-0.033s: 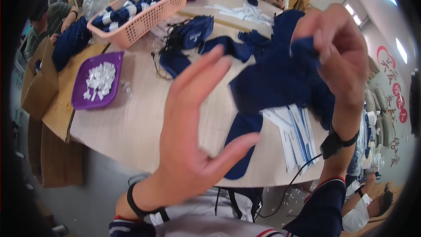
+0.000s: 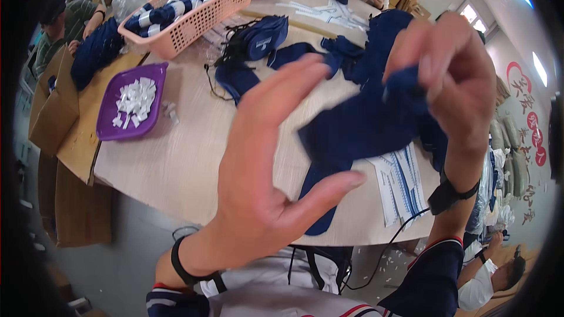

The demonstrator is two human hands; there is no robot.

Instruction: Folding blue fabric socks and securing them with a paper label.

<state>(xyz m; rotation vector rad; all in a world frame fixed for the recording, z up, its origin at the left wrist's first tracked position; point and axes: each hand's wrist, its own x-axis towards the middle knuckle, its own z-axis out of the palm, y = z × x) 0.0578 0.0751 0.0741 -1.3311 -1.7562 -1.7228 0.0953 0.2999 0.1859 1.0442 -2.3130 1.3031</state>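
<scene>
Raised at the right, my right hand (image 2: 452,76) pinches a navy sock (image 2: 358,129) by one end, the rest stretching left and blurred by motion. My left hand (image 2: 258,170) is held up over the table with fingers and thumb spread in a wide C, holding nothing; the sock's free end is just beyond its gap. Beneath lies another navy sock (image 2: 322,223), flat with a rounded end near the table edge. Printed white paper strips (image 2: 396,188) lie under the held sock. A pile of navy socks (image 2: 385,35) sits behind my right hand.
On the left stand a purple tray (image 2: 106,111) of small white pieces and a pink basket (image 2: 194,32) of banded navy rolls. Navy drawstring pouches (image 2: 264,38) lie mid-table. A cardboard box (image 2: 56,111) is at left. A cable (image 2: 393,243) runs from my right wrist. Other people sit around.
The held sock's free end has swung a little left and down. My left hand has shifted slightly right, still spread; my right hand keeps its pinch.
</scene>
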